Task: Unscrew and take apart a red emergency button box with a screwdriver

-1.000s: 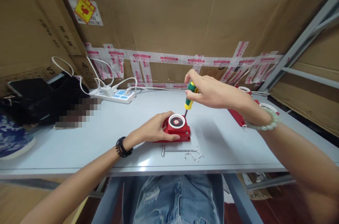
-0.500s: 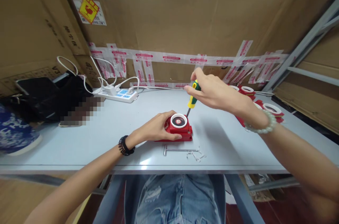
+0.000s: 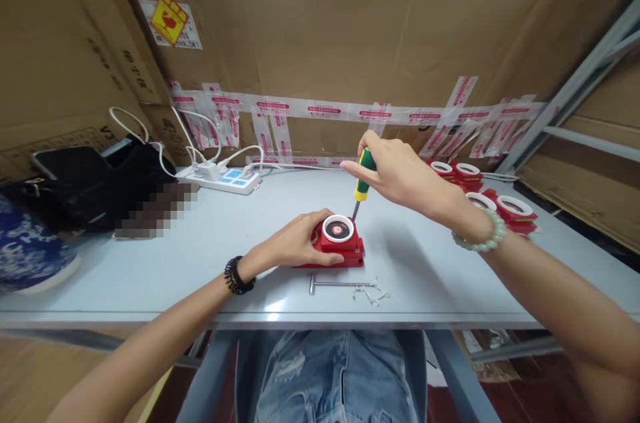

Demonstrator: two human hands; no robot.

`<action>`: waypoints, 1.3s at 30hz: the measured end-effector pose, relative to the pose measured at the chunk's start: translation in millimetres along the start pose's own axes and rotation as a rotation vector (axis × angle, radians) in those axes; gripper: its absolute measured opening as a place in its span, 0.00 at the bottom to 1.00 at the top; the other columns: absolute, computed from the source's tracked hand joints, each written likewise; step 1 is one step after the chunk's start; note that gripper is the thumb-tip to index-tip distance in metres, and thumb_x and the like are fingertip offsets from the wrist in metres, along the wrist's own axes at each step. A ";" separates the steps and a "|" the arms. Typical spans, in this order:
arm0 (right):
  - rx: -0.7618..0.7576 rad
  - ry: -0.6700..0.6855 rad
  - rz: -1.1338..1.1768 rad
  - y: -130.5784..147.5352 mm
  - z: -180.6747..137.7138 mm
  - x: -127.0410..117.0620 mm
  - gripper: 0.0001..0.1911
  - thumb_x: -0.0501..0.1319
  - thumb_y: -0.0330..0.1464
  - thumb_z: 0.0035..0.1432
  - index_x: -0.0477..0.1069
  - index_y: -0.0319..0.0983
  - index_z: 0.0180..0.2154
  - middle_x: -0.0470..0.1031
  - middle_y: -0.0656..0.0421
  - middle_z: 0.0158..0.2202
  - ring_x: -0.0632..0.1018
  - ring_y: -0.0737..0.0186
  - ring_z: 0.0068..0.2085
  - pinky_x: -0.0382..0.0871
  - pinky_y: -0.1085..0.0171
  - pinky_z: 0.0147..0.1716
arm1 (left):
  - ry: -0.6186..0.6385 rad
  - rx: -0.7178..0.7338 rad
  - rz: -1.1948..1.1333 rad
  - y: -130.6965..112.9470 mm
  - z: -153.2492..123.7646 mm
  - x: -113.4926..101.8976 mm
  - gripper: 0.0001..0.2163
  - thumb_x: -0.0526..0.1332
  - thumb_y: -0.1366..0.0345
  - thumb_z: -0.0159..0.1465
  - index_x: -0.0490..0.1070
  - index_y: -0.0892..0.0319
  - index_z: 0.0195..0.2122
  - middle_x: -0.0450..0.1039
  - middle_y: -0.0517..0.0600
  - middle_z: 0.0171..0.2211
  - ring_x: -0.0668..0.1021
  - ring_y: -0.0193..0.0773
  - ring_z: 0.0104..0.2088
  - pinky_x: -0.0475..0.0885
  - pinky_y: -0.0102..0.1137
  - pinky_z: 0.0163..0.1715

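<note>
A red box-shaped device [image 3: 345, 259] with a white ring around a black round face on top rests on the table. My left hand [image 3: 299, 241] grips it from the left, thumb along the near side and fingers behind. My right hand [image 3: 393, 166] is closed round the green and yellow handle of a screwdriver [image 3: 361, 189]. Its shaft points down to the far right corner of the device; the tip's exact seat is too small to make out. Nearer the front edge lie a T-shaped metal rod [image 3: 335, 284] and several small metal pieces [image 3: 371, 294].
Several similar red devices [image 3: 515, 207] stand at the right behind my right wrist. A white power strip [image 3: 235, 181] with plugged cables sits at the back left, beside a black bag [image 3: 115, 173]. Taped cardboard [image 3: 325, 29] walls off the back; a metal frame [image 3: 575, 93] rises at the right.
My right hand has shifted slightly left, turning the screwdriver handle to show more green. The screwdriver's tip stays at the same corner. My left hand and the device have not moved.
</note>
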State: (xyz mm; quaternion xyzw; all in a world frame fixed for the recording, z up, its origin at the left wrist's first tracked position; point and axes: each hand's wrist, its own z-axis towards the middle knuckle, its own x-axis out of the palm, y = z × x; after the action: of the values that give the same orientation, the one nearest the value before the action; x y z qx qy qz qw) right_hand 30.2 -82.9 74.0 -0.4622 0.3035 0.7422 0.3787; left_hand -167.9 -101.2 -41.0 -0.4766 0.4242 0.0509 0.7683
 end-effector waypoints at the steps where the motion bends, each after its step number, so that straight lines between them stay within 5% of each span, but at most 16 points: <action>1: -0.003 -0.012 0.009 0.1 0.8 1.1 0.08 0.52 0.37 0.61 0.58 0.39 0.38 0.68 0.58 0.28 0.66 0.62 0.28 0.58 0.61 0.29 | 0.000 -0.005 0.000 -0.1 -0.2 0.0 0.22 0.68 0.54 0.53 0.67 0.57 0.45 0.74 0.48 0.38 0.75 0.40 0.36 0.69 0.33 0.36; 6: -0.049 0.097 0.251 -0.6 0.7 -3.0 0.14 0.56 0.29 0.52 0.55 0.41 0.41 0.69 0.58 0.35 0.69 0.64 0.30 0.61 0.63 0.29 | 0.004 0.000 -0.010 1.1 -0.5 -0.4 0.23 0.68 0.53 0.53 0.67 0.57 0.46 0.74 0.49 0.39 0.76 0.41 0.36 0.69 0.34 0.36; 13: -0.017 -0.017 0.195 -0.5 -1.4 5.8 0.07 0.52 0.34 0.58 0.53 0.42 0.38 0.67 0.59 0.31 0.67 0.62 0.30 0.61 0.59 0.32 | 0.001 -0.006 -0.015 0.7 -0.6 -0.2 0.23 0.68 0.53 0.53 0.67 0.57 0.46 0.74 0.50 0.40 0.76 0.42 0.37 0.70 0.34 0.36; 17: -0.029 0.045 0.328 -2.0 -1.8 4.0 0.16 0.57 0.28 0.50 0.53 0.42 0.41 0.69 0.60 0.33 0.69 0.63 0.30 0.61 0.63 0.29 | 0.003 0.000 -0.005 0.5 -0.6 -0.4 0.23 0.68 0.54 0.53 0.67 0.57 0.46 0.74 0.50 0.39 0.76 0.42 0.37 0.70 0.34 0.37; 22: 0.033 -0.078 0.219 -4.3 -3.4 7.6 0.11 0.56 0.38 0.56 0.56 0.41 0.39 0.67 0.60 0.30 0.67 0.63 0.29 0.60 0.61 0.30 | 0.002 -0.005 -0.005 0.6 -0.4 -0.5 0.23 0.68 0.53 0.53 0.67 0.57 0.47 0.74 0.50 0.39 0.76 0.42 0.37 0.70 0.34 0.36; 27: -0.006 -0.075 0.360 -8.6 -3.7 9.0 0.17 0.58 0.29 0.50 0.54 0.42 0.42 0.68 0.59 0.34 0.69 0.64 0.30 0.62 0.62 0.30 | 0.004 -0.009 -0.007 1.1 -0.7 -0.8 0.23 0.68 0.53 0.53 0.67 0.57 0.47 0.74 0.50 0.40 0.76 0.42 0.37 0.70 0.34 0.36; 34: 0.076 -0.139 0.327 -7.7 -6.2 13.2 0.10 0.55 0.34 0.54 0.55 0.42 0.38 0.66 0.61 0.30 0.68 0.63 0.30 0.62 0.60 0.32 | 0.002 -0.011 0.010 2.2 -0.5 -0.8 0.24 0.68 0.52 0.53 0.66 0.57 0.47 0.74 0.50 0.39 0.76 0.42 0.37 0.70 0.34 0.36; 39: 0.042 -0.067 0.420 -8.4 -6.2 14.0 0.18 0.58 0.29 0.48 0.52 0.42 0.40 0.67 0.61 0.33 0.69 0.64 0.30 0.63 0.63 0.29 | -0.005 -0.010 0.005 2.4 -0.2 -0.2 0.23 0.68 0.52 0.52 0.67 0.57 0.46 0.74 0.51 0.39 0.76 0.42 0.37 0.70 0.34 0.36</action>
State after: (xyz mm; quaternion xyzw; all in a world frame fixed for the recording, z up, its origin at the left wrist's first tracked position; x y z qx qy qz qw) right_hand 36.1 -79.5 57.9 -0.3561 0.3957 0.8132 0.2351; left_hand -169.3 -100.0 -42.6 -0.4792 0.4234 0.0559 0.7668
